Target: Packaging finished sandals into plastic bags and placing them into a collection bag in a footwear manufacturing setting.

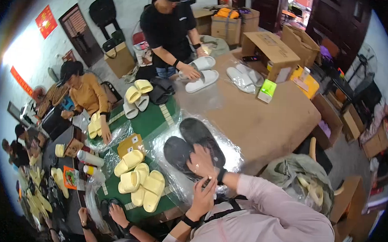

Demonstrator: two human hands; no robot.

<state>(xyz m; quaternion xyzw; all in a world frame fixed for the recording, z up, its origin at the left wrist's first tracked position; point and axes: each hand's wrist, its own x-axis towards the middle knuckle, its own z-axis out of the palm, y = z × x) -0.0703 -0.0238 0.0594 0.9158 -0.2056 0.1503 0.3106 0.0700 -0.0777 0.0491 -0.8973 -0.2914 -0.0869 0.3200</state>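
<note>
A pair of black slippers (204,139) lies on a clear plastic bag (231,153) in front of me. My right hand (203,162) rests on the slippers from above, its fingers stretched out across them where the two meet. Beside my right wrist, close to the slippers' near end, is my left hand (203,196); its fingers are bent together. What they pinch, if anything, is too small to make out. Several pale yellow slippers (141,182) are piled on the green table top (154,206) to my left.
Across the table, a person in black (168,32) handles white slippers (202,81). Another white pair (244,77) lies in plastic near an open carton (272,48) and a green box (266,90). A person in mustard (84,89) sits left. Another person's hand (119,215) is at lower left.
</note>
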